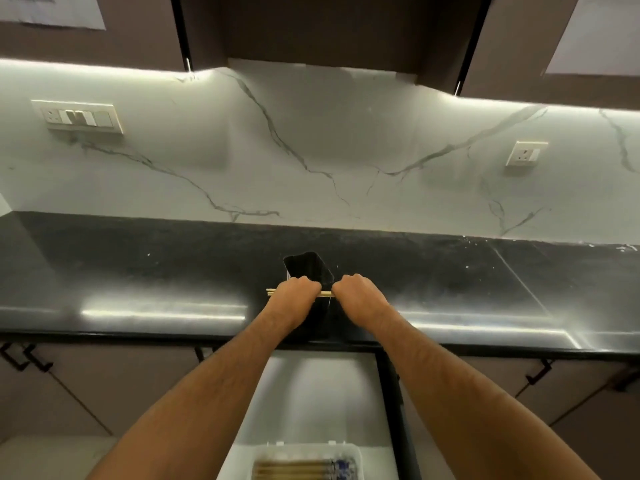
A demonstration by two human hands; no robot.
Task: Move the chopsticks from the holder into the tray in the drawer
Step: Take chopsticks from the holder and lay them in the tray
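Observation:
A black rectangular holder (309,266) stands on the dark countertop (138,271) near its front edge. In front of the holder, my left hand (294,294) and my right hand (356,294) both grip pale wooden chopsticks (325,294), held level and crosswise. The sticks' left ends poke out past my left fist. Below, a white drawer (322,393) is pulled out. Inside it, at the bottom edge of the view, sits a white tray (353,452) with several chopsticks (294,469) lying in it.
A marble backsplash with a switch panel (78,116) and a socket (526,153) rises behind the counter. Brown wall cabinets (329,29) hang overhead. Lower cabinet doors with dark handles (24,358) flank the drawer.

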